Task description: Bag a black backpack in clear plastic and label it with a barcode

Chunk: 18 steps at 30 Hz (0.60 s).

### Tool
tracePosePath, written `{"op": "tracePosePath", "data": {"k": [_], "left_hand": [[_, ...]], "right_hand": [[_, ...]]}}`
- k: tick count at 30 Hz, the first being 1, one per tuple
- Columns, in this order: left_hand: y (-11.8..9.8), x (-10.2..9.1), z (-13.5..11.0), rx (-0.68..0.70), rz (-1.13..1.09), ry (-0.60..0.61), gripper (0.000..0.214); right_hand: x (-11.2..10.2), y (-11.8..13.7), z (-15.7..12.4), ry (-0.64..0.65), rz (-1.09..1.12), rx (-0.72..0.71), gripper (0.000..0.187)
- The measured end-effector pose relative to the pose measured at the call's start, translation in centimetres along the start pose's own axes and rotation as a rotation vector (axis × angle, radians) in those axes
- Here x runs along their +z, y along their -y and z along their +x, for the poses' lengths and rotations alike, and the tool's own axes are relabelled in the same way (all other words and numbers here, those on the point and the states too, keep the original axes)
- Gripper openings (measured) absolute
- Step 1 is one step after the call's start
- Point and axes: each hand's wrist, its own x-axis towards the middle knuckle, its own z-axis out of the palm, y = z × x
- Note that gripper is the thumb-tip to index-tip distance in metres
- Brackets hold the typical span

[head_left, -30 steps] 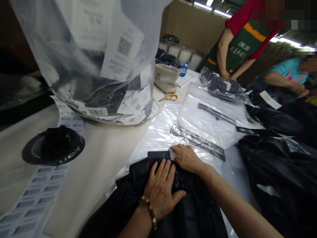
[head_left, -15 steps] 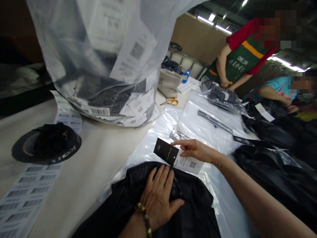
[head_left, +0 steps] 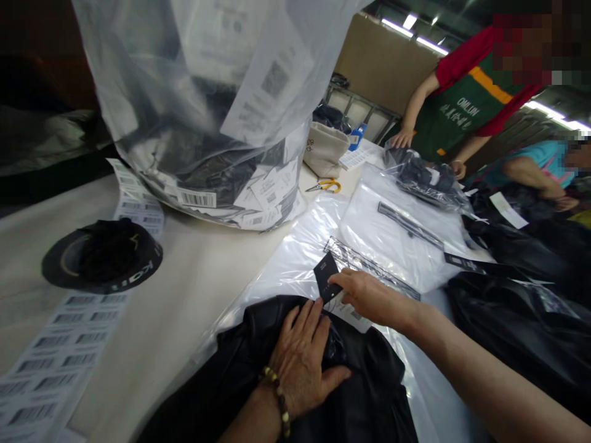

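A black jacket (head_left: 369, 381) with a leathery sheen lies on clear plastic bags in front of me. My left hand (head_left: 302, 357) rests flat on its upper part, fingers stretched out and thumb apart. Above the collar edge, my right hand (head_left: 364, 294) pinches a black hang tag (head_left: 325, 275) between thumb and fingers. Partly under that hand is a white printed tag (head_left: 353, 315) with a square code. Beneath both, the clear plastic bag (head_left: 295, 249) spreads across the table, with a printed strip along it.
A big translucent sack (head_left: 203, 123) of labels stands at the back left. Left are a barcode sticker strip (head_left: 60, 344) and a black ring-shaped item (head_left: 101, 255). Yellow-handled scissors (head_left: 327, 185) lie by a beige pouch (head_left: 325, 149). Black garments (head_left: 517, 332) lie right; two co-workers stand beyond.
My right hand has closed on the black tag and tilted it more upright. My left hand stays flat on the jacket. The co-worker's hands have spread apart over a bagged item.
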Motion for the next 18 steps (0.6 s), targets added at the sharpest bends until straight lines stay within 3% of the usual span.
{"op": "tracePosePath", "data": {"k": [2,6,11,14,18], "left_hand": [[0.0,-0.1,0.0,0.016,0.007,0.018,0.065],[0.1,-0.3,0.1,0.049,0.029,0.061,0.070],[0.2,-0.4,0.1,0.050,0.007,0.079,0.070],[0.3,-0.3,0.1,0.023,-0.023,0.074,0.069],[0.2,-0.3,0.0,0.011,-0.075,0.052,0.068]], "right_hand": [[-0.4,0.0,-0.5,-0.009,-0.086,0.065,0.026],[-0.9,-0.1,-1.9,-0.121,-0.239,0.095,0.028],[-1.1,-0.2,-3.3,-0.191,-0.333,0.158,0.010],[-1.5,-0.1,-3.9,-0.168,-0.381,0.170,0.011],[-2.2,0.1,-4.7,0.016,-0.174,0.336,0.015]]}}
